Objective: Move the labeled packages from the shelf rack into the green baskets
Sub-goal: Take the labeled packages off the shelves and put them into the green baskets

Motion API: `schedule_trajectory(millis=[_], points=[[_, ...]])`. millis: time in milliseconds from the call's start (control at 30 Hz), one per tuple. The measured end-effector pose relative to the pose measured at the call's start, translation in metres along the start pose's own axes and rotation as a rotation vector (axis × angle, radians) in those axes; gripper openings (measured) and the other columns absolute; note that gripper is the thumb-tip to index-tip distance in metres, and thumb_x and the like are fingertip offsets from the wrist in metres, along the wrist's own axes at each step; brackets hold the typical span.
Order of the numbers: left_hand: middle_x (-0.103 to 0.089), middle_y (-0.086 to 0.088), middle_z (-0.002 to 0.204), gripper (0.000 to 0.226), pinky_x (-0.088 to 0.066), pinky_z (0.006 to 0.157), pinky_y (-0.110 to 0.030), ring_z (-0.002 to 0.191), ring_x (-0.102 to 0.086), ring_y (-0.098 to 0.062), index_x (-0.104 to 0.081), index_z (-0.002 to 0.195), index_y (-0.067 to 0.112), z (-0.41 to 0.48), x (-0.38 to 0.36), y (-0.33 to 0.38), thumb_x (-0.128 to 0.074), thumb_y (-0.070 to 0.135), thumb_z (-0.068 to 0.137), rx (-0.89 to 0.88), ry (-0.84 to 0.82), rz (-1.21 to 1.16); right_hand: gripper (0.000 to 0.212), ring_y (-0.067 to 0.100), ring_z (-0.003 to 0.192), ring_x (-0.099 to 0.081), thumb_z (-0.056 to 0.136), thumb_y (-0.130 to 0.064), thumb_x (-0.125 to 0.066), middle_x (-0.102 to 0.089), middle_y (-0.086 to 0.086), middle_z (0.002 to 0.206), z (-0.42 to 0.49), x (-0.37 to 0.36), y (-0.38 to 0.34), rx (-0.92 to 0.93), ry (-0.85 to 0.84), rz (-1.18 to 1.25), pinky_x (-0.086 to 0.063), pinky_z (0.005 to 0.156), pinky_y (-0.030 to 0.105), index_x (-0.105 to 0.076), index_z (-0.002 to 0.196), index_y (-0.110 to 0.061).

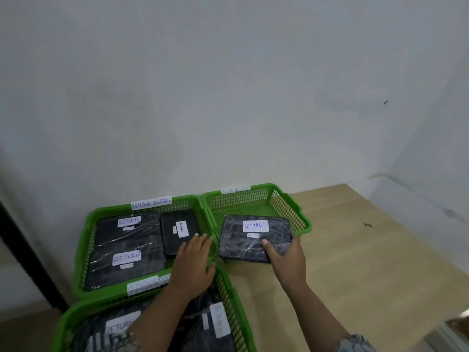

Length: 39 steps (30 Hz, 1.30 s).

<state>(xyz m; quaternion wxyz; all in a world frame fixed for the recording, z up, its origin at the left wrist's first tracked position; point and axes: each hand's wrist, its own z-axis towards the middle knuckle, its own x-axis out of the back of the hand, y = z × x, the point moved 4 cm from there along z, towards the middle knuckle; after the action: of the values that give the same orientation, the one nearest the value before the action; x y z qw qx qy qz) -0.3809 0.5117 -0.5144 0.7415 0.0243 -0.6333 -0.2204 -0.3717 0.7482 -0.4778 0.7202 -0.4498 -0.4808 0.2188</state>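
Head view: the right hand (288,255) grips the near right corner of a plastic-wrapped black RETURN package (238,247), thumb on top and fingers curled beneath. The left hand (194,260) lies open, with straight fingers reaching the near corner of a small package (175,240) in the left green basket (83,250); whether they press on it or on the rim I cannot tell.

The held package sits over the front edge of the right green basket (302,226), partly inside and hiding the front rim, so it is not yet flat on the mesh floor. Two larger labelled packages share the left basket, and a near green basket (236,308) holds more. All stand on a wooden desk (368,262).

The likely trouble is the one-corner hold: the slick wrap could slip through the fingers, or the near edge could hang on the rim and leave the package tilted. A push forward might also slide the light basket across the desk.
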Motion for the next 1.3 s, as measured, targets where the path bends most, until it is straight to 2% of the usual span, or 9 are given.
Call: schedule_trajectory(millis=[200,367,500,567,700,900,1100,1200,1300], points=[[-0.037,-0.010,0.147,0.064,-0.014,0.111,-0.044,0.139,-0.023,-0.027,-0.036,0.142,0.010,0.058,-0.027,-0.010,-0.044,0.033,0.083,0.079,0.054,-0.035,0.071,0.028,0.107,-0.059,0.073,-0.046,-0.075,-0.060,0.009,0.119,0.088,-0.039,0.014,0.015,-0.092,-0.058,-0.052,0.087,0.043,-0.047,0.128,-0.011],[-0.013,-0.004,0.155,0.078,-0.006,0.114,-0.044,0.143,-0.002,-0.023,-0.016,0.148,0.014,0.089,-0.051,-0.009,-0.012,0.050,0.080,0.202,0.025,-0.021,0.070,0.030,0.110,-0.058,0.076,-0.042,-0.074,-0.058,0.012,0.122,0.149,-0.081,0.032,0.003,-0.244,-0.085,-0.051,0.089,0.039,-0.045,0.130,-0.008],[-0.026,-0.009,0.151,0.068,-0.024,0.107,-0.052,0.138,-0.019,-0.026,-0.026,0.145,0.012,0.096,-0.072,-0.010,-0.031,0.043,0.085,0.266,0.068,0.000,0.071,0.031,0.109,-0.058,0.077,-0.041,-0.074,-0.056,0.016,0.123,0.177,-0.117,0.052,-0.039,-0.364,-0.115,-0.052,0.088,0.043,-0.041,0.130,-0.006],[-0.028,-0.009,0.150,0.067,-0.026,0.106,-0.050,0.137,-0.023,-0.027,-0.026,0.145,0.011,0.097,-0.077,-0.009,-0.037,0.038,0.084,0.280,0.086,-0.009,0.070,0.033,0.107,-0.056,0.077,-0.041,-0.073,-0.054,0.018,0.122,0.186,-0.132,0.061,-0.054,-0.406,-0.153,-0.052,0.087,0.043,-0.041,0.128,-0.005],[-0.027,-0.006,0.152,0.067,-0.023,0.110,-0.046,0.140,-0.019,-0.022,-0.024,0.146,0.013,0.097,-0.076,-0.009,-0.038,0.038,0.086,0.281,0.100,0.022,0.069,0.036,0.106,-0.054,0.080,-0.043,-0.070,-0.050,0.020,0.121,0.197,-0.154,0.071,-0.094,-0.452,-0.233,-0.051,0.084,0.041,-0.042,0.126,-0.002],[-0.030,-0.004,0.151,0.067,-0.022,0.110,-0.046,0.139,-0.018,-0.020,-0.025,0.145,0.014,0.097,-0.075,-0.007,-0.040,0.039,0.086,0.287,0.089,0.082,0.076,0.036,0.101,-0.058,0.076,-0.061,-0.063,-0.057,0.020,0.115,0.203,-0.174,0.072,-0.045,-0.474,-0.386,-0.052,0.081,0.047,-0.047,0.120,-0.002],[-0.030,-0.004,0.151,0.066,-0.017,0.110,-0.046,0.139,-0.017,-0.020,-0.026,0.145,0.014,0.097,-0.074,-0.007,-0.039,0.039,0.086,0.290,0.087,0.143,0.080,0.037,0.107,-0.056,0.078,-0.066,-0.057,-0.055,0.020,0.121,0.205,-0.173,0.066,-0.081,-0.493,-0.468,-0.050,0.086,0.045,-0.044,0.125,-0.002],[-0.030,-0.006,0.151,0.066,-0.023,0.109,-0.049,0.140,-0.016,-0.020,-0.026,0.145,0.013,0.097,-0.074,-0.007,-0.038,0.041,0.087,0.288,0.078,0.165,0.087,0.038,0.117,-0.051,0.081,-0.067,-0.050,-0.050,0.023,0.130,0.201,-0.159,0.056,-0.026,-0.443,-0.439,-0.046,0.092,0.045,-0.036,0.134,0.001],[-0.029,-0.006,0.151,0.065,-0.018,0.113,-0.046,0.141,-0.014,-0.023,-0.027,0.145,0.012,0.096,-0.071,-0.006,-0.035,0.045,0.089,0.276,0.063,0.246,0.082,0.036,0.125,-0.044,0.087,-0.060,-0.047,-0.044,0.023,0.138,0.191,-0.136,0.035,0.106,-0.401,-0.403,-0.040,0.097,0.044,-0.028,0.143,-0.002]])
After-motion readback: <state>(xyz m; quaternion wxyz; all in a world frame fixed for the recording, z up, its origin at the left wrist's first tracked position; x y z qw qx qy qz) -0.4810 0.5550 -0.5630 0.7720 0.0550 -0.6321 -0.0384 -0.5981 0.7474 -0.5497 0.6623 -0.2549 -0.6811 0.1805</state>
